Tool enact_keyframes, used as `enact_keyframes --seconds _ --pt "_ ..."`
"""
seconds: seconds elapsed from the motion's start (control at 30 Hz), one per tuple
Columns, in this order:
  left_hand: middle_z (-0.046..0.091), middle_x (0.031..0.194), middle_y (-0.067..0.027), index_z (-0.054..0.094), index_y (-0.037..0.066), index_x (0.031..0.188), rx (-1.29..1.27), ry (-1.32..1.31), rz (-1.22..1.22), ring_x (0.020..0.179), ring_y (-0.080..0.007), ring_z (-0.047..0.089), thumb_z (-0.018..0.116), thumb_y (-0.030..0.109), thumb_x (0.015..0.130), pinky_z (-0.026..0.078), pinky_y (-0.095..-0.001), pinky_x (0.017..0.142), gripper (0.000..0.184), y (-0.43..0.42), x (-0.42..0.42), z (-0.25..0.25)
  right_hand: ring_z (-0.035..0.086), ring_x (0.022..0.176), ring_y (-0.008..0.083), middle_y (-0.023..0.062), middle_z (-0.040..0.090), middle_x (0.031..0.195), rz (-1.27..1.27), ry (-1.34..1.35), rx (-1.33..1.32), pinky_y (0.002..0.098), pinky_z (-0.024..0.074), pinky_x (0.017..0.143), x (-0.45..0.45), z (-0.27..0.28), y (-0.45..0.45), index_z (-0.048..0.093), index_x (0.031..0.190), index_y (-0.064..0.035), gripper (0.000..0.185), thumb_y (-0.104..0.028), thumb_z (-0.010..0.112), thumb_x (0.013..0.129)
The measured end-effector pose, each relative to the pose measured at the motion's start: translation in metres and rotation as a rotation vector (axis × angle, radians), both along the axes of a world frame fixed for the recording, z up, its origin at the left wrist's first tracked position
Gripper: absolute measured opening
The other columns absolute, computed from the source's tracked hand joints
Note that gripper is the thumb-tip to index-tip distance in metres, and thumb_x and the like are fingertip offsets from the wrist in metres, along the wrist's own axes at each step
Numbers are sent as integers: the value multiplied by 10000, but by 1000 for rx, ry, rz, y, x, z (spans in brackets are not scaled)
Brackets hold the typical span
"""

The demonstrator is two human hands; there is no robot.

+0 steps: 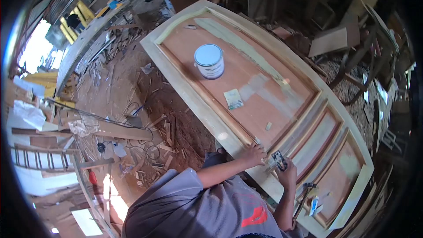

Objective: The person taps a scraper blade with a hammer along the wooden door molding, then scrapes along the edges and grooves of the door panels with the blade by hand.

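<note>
A large wooden door (235,144) with framed panels lies flat in front of me. My right hand (287,174) grips a small dark flat piece (278,158) smeared with pale filler; its exact kind is unclear. Just to the left, my left hand (254,155) rests at the panel moulding, fingers curled together. Whatever may be between them is too small to make out. On the large panel stand a white tin (210,68) with a light-blue lid and a stained square card (233,98). A hammer (305,192) lies to the right of my right hand.
A small white-and-blue tube (313,206) lies on the lower panel. Wood offcuts (169,134) and a cable (110,120) litter the earth floor at left. Stacked wooden chairs and boards (348,46) crowd the far right. A person (73,21) is in the background at upper left.
</note>
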State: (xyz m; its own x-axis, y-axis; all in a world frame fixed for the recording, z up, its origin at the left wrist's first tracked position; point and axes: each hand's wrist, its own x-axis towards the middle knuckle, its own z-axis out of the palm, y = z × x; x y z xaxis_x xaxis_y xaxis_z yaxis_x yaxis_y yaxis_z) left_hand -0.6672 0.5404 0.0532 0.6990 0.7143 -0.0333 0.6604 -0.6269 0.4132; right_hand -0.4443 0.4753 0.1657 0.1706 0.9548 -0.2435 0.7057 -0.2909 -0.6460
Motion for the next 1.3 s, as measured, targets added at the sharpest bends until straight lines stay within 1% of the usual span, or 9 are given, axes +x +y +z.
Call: enact_keyframes --seconds 0.1,0.27,0.4,0.53,0.63,0.67,0.9,1.0,1.3 --pt "726 1268 -47 756 145 1182 65 -69 -67 1329 -264 613 763 406 924 429 -510 1175 367 5 -16 -11 751 878 344 197 762 989 -12 32 36 442 598 836 -4 6 9 708 1151 -17 410 -103 848 775" --pt "725 1328 -69 738 105 1239 167 -140 -91 1317 -263 654 619 238 1005 470 -423 1194 295 24 -81 -25 780 964 342 196 793 1065 76 28 66 436 608 890 -17 0 28 725 1295 -12 541 -115 875 786" --pt "667 1513 -103 701 68 1391 225 -21 -2 1483 -268 567 594 250 1033 407 -438 1274 416 44 -130 -13 778 1034 399 212 790 1138 184 68 80 470 609 921 -54 18 57 729 1298 -35 512 -103 848 805" --pt "559 1660 -97 591 72 1571 228 62 151 1594 -255 441 595 360 1066 276 -491 1350 581 64 -182 -11 788 1024 323 196 793 1117 181 46 27 427 605 916 -109 40 85 708 1312 2 534 -131 885 826" --pt "528 1682 -116 593 64 1567 226 -53 283 1615 -304 406 622 373 1047 261 -528 1350 605 83 -226 -7 787 986 261 180 791 1092 209 158 61 398 606 889 -158 40 108 708 1301 15 524 -152 891 840" --pt "509 1695 -116 578 66 1581 205 -51 303 1622 -314 391 626 387 1046 257 -536 1349 626 91 -242 -6 811 976 311 194 807 1116 243 151 102 426 623 885 -173 28 116 720 1311 -40 531 -178 893 828" --pt "361 1777 -157 401 35 1687 72 40 360 1661 -380 289 637 458 1038 218 -572 1357 810 170 -390 18 810 989 322 193 809 1093 332 72 49 438 624 886 -355 31 213 708 1312 -21 546 -197 902 833" --pt "323 1787 -187 342 -1 1703 95 36 321 1665 -399 269 631 477 1040 196 -581 1367 867 210 -448 0 768 940 242 168 790 1102 333 128 14 387 609 872 -428 31 260 685 1358 2 578 -147 901 843" --pt "229 1783 -316 261 -103 1692 73 13 505 1685 -457 172 552 512 1083 117 -559 1389 913 330 -572 6 799 964 298 194 799 1098 284 155 79 406 619 883 -538 58 338 696 1351 -7 551 -110 881 842"
